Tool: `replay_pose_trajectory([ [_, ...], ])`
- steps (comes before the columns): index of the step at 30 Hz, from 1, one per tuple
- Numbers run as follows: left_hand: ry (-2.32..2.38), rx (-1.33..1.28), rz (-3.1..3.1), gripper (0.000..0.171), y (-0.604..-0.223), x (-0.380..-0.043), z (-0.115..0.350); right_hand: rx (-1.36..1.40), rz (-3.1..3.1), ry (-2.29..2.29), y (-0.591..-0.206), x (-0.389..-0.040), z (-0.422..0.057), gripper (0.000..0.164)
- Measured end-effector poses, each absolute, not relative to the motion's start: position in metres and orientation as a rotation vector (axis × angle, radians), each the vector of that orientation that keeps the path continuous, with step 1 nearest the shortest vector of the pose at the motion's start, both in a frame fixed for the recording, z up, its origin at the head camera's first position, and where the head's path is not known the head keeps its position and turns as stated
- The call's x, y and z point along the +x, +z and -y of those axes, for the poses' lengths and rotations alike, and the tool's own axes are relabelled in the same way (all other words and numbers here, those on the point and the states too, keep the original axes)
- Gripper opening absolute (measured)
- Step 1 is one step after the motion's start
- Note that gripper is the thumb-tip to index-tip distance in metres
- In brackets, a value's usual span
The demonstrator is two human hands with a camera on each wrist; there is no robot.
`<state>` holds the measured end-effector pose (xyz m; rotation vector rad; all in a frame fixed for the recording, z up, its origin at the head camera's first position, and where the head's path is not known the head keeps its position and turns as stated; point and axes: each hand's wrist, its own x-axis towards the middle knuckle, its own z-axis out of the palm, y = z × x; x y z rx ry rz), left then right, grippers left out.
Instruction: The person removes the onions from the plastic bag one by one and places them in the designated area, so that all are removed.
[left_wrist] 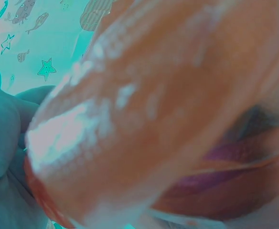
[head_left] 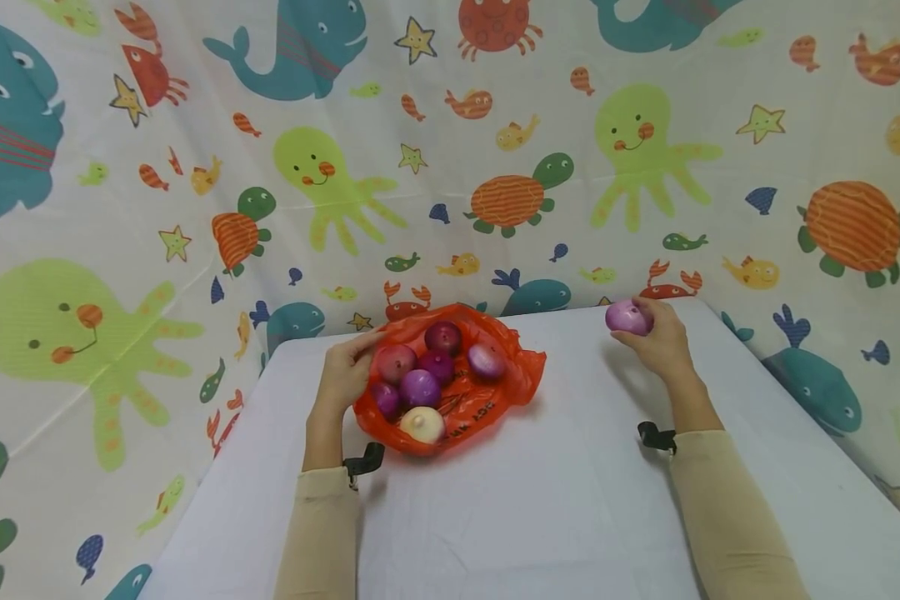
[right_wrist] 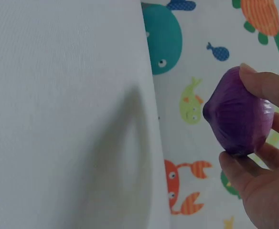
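In the head view my right hand [head_left: 663,337] holds a purple onion [head_left: 627,317] above the back right of the table, pinched between thumb and fingers. The right wrist view shows this onion [right_wrist: 240,114] side-on, its pointed end away from the palm. My left hand [head_left: 341,375] grips the left rim of a red plastic bag [head_left: 480,412], which lies spread open. Inside the bag are several purple onions [head_left: 420,389] and one pale onion [head_left: 422,425] near the front. Close up in the left wrist view, the bag's film [left_wrist: 130,119] hides most of the left fingers.
A white cloth covers the table [head_left: 525,517]. Behind it hangs a curtain [head_left: 435,183] printed with sea animals, meeting the table's back edge. A dark wrist strap mount [head_left: 656,436] sits at the right cuff, and another mount [head_left: 367,460] at the left.
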<state>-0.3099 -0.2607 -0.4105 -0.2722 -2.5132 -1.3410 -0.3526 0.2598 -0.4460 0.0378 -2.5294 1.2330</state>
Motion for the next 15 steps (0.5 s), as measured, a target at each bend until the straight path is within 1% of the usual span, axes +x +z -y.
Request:
replay_pose_trajectory([
  [6, -1.333, -0.281, 2.511, 0.038, -0.411, -0.311, 0.261, -0.089, 2.548, 1.3, -0.454, -0.356, -0.277, 0.08],
  [15, -1.344, -0.273, 2.511, 0.039, -0.41, -0.31, 0.26, -0.393, 2.57, 1.351, -0.467, -0.355, -0.294, 0.09],
])
